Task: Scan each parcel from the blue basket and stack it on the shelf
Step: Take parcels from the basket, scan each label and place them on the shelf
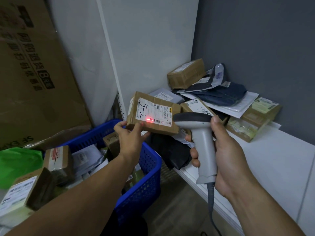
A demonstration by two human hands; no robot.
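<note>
L grip (pixel 131 138) is pinching parcel (pixel 153 113) at its near-left corner, long axis running L-R; R grip (pixel 226 150) is clasping scanner (pixel 202 138) just right, beam hitting label; shelf (pixel 255 159) is lying directly behind.

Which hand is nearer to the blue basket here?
Left. The left hand, gripping the parcel, is above the far rim of the blue basket; the right hand, holding the scanner, is off to its side by the shelf.
</note>
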